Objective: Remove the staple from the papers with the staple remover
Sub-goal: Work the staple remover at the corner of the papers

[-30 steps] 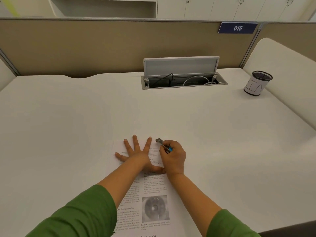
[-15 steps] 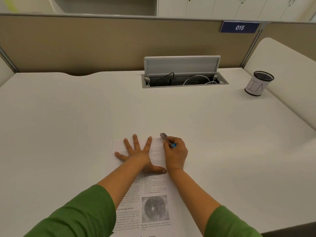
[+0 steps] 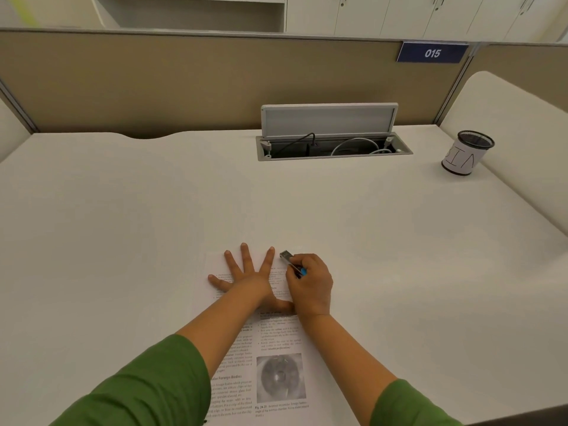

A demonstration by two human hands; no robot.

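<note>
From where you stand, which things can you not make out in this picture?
Head view only:
- The staple: too small to see; the right hand and the staple remover cover that corner of the papers.
- The remover's tip: too small to tell whether it touches the sheet.
- Printed text under the left hand: hidden; the rest is blurred.
- The papers' bottom edge: cut off by the frame.
- Inside the mesh cup: too dark.

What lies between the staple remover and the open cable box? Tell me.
Only bare white desk separates the staple remover from the cable box, as the head view shows.
</note>
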